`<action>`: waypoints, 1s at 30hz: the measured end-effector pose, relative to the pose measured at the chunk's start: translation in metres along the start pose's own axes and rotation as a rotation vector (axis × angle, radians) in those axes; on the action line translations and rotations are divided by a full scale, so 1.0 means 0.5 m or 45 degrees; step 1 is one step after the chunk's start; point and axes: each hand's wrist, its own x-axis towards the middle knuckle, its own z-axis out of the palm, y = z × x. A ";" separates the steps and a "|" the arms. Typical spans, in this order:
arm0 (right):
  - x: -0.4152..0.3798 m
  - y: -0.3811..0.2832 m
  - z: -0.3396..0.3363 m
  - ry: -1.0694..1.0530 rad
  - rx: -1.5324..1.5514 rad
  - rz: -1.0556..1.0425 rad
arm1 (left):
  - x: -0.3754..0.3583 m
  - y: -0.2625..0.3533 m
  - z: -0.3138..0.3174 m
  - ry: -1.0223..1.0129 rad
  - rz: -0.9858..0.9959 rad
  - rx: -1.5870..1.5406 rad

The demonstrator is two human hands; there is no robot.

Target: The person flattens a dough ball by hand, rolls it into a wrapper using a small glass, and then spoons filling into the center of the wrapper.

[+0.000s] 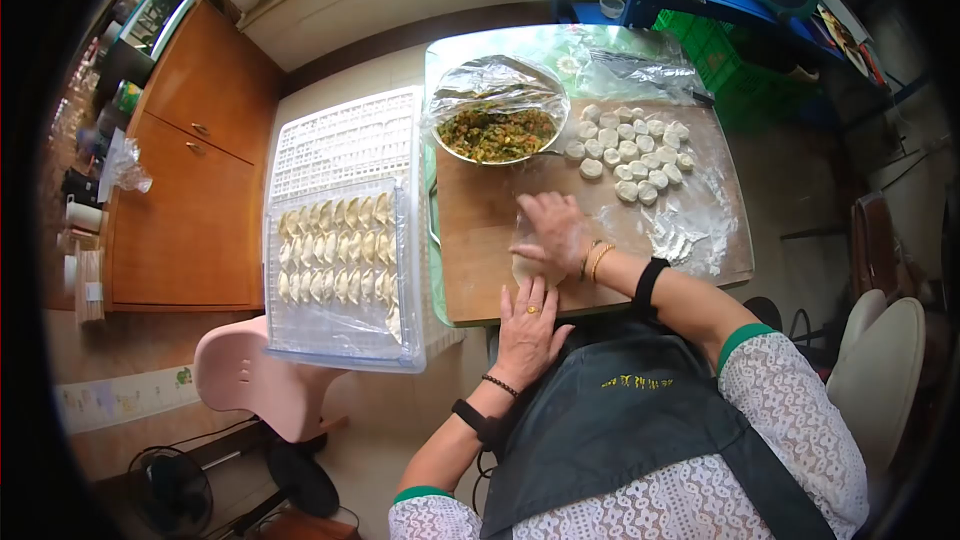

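My right hand (556,232) lies over the wooden board (470,240) near its front edge. Its fingers are stretched out and slightly blurred, and what is under the palm is hidden. Just below it, my left hand (530,328) reaches up from the board's edge, fingers straight and thumb apart. Its fingertips touch a pale, flat piece of dough (523,268), partly covered by my hands. Several small floured dough pieces (630,152) sit at the board's back right. Behind my hands stands a metal bowl of chopped filling (497,133), partly covered with crinkled foil or film.
Left of the board, a plastic tray (330,325) holds rows of folded dumplings (335,250), with a white perforated rack (345,140) behind. Loose flour (690,235) covers the board's right side. A pink stool (240,365) stands at lower left, a green crate (725,65) at back right.
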 end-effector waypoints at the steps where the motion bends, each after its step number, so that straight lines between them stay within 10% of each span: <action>1: 0.024 0.011 -0.009 -0.045 -0.035 0.120 | 0.002 0.003 0.000 0.001 0.000 0.012; 14: -0.095 0.023 -0.028 0.115 -0.011 -0.153 | 0.053 -0.016 -0.007 -0.025 0.045 -0.068; 26: -0.044 0.080 -0.017 0.326 0.256 0.139 | 0.050 0.000 -0.013 -0.008 -0.015 0.031; 30: -0.060 0.001 -0.028 -0.016 0.075 -0.107 | 0.059 -0.003 -0.013 -0.023 0.005 0.012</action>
